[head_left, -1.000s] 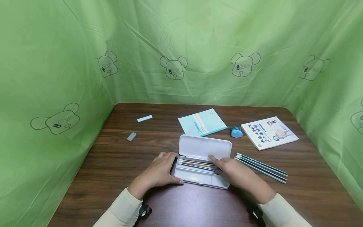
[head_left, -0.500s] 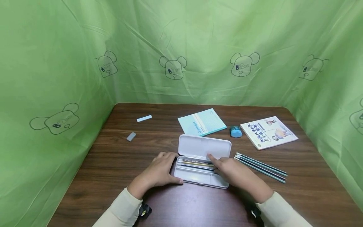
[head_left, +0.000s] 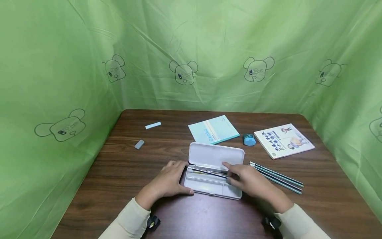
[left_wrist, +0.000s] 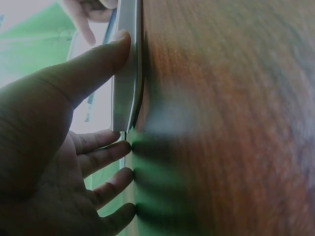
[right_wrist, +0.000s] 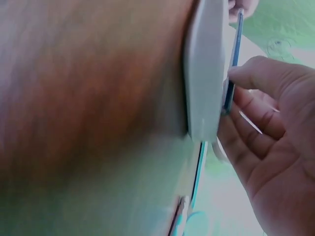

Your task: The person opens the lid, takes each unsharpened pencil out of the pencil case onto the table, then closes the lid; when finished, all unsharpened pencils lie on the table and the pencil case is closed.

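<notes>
A white pencil case (head_left: pixel 206 186) lies with its lid (head_left: pixel 206 154) raised, several pencils in its back compartment. My left hand (head_left: pixel 168 179) holds its left end, thumb on the front wall and fingers spread around the left side. In the left wrist view the thumb presses the case wall (left_wrist: pixel 125 83). My right hand (head_left: pixel 250 181), over the case's right end, pinches a dark pencil (head_left: pixel 209 173) between thumb and fingers. The right wrist view shows that pencil (right_wrist: pixel 236 46) tilted beside the case wall, its lower end at the fingers.
Several more pencils (head_left: pixel 280 179) lie right of the case. Behind stand a light blue notebook (head_left: pixel 213 128), a blue sharpener-like object (head_left: pixel 249 139) and a white book (head_left: pixel 283 141). A grey eraser (head_left: pixel 139 144) and a pale blue strip (head_left: pixel 153 125) lie at the left.
My right hand has lifted slightly and now pinches the dark pencil, which slants across the other pencils in the case. My left hand stays on the case's left end.
</notes>
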Available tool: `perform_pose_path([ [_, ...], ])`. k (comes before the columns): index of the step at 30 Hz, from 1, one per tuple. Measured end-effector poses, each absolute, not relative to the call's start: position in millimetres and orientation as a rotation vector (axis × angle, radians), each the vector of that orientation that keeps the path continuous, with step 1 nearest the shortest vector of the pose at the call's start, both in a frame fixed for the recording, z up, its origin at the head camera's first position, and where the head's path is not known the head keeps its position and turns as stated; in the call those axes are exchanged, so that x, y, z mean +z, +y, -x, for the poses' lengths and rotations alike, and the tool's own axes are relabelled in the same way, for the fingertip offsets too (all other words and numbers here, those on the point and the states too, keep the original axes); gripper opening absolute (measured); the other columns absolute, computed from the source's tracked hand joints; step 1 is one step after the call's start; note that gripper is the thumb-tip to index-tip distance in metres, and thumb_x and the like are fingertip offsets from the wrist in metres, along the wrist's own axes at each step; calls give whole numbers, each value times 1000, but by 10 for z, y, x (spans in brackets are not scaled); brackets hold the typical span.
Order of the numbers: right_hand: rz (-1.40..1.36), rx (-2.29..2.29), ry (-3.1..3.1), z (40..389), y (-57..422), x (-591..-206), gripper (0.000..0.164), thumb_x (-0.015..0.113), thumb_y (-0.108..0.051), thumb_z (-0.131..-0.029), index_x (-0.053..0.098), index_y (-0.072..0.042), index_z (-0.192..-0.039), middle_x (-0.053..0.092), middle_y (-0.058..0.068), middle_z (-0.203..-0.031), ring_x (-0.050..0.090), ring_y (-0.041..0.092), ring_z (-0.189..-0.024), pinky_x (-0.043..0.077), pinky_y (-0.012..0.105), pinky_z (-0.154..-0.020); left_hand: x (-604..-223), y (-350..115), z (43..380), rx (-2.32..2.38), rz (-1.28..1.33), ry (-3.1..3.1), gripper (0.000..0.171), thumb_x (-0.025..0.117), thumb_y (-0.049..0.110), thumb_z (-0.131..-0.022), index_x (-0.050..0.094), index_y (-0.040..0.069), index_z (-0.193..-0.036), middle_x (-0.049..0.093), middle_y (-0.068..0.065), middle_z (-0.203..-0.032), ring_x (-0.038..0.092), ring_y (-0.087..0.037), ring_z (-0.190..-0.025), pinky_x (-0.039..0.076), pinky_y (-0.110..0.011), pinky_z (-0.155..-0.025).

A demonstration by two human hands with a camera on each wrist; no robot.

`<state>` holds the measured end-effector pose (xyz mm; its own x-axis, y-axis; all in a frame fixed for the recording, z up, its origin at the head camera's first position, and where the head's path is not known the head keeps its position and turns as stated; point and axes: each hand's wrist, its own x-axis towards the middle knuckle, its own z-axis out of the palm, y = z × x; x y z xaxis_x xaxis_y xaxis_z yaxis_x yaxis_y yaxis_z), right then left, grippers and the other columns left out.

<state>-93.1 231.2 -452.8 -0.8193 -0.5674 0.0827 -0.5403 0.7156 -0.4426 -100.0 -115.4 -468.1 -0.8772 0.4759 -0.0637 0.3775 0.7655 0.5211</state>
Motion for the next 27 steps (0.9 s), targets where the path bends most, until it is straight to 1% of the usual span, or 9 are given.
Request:
perform_pose_path([
  [3,862,-902,2803,936,2426,-4508,45,78,-6,-102,71,-3,-146,75,-13,-96,62,-4,-86,58,23,-74,-4683,-1141,1004,752,-670,2767,93,100,54,-78,59,13,-150,65,-9,-155,55,-37,-141,46,-62,-118],
  [6,784,-1068,2763,914,2564,-4489,33,79,-3,-101,76,-5,-134,76,-12,-98,66,-2,-90,62,25,-80,-4677,-1129,1010,749,-673,2769,94,100,55,-77,59,12,-150,65,-10,-155,55,-38,-142,47,-62,-117],
  [9,711,-1179,2764,857,2728,-4482,29,82,-3,-99,77,-5,-127,77,-12,-98,69,-1,-91,63,25,-82,-4660,-1120,1008,753,-680,2769,95,101,55,-77,59,11,-150,65,-10,-155,55,-37,-140,47,-63,-115],
  [11,691,-1226,2788,808,2856,-4480,30,83,-2,-97,77,-4,-127,77,-12,-97,70,-1,-89,62,24,-80,-4660,-1116,1006,754,-687,2769,95,101,54,-77,59,10,-150,65,-10,-154,56,-37,-140,48,-63,-115],
  [14,683,-1281,2818,729,3083,-4482,35,84,0,-96,75,-1,-130,79,-10,-96,70,0,-87,60,22,-77,-4662,-1117,1005,753,-685,2765,95,101,54,-77,59,11,-151,65,-9,-155,55,-37,-140,47,-63,-116],
  [18,623,-1339,2842,616,3438,-4503,43,84,6,-93,72,2,-134,81,-3,-97,73,3,-87,59,21,-74,-4674,-1122,1009,748,-679,2764,96,100,55,-77,58,11,-152,64,-9,-155,54,-38,-142,46,-62,-117],
  [21,549,-1318,2887,520,3717,-4527,48,84,8,-91,71,1,-137,81,-1,-99,74,4,-90,59,16,-76,-4681,-1128,1012,745,-676,2768,96,101,55,-77,58,11,-152,64,-9,-155,54,-38,-142,46,-63,-117],
  [24,472,-1262,2945,419,3953,-4545,51,84,8,-91,69,1,-140,82,-2,-99,74,2,-92,56,10,-81,-4682,-1136,1009,743,-674,2770,97,101,55,-77,58,11,-151,65,-9,-154,54,-39,-142,46,-63,-117],
  [27,402,-1194,2994,320,4116,-4567,51,85,5,-92,69,1,-141,81,-6,-97,72,-2,-90,53,7,-82,-4674,-1140,1003,747,-670,2768,97,101,54,-76,58,10,-151,65,-9,-154,54,-39,-141,46,-63,-117],
])
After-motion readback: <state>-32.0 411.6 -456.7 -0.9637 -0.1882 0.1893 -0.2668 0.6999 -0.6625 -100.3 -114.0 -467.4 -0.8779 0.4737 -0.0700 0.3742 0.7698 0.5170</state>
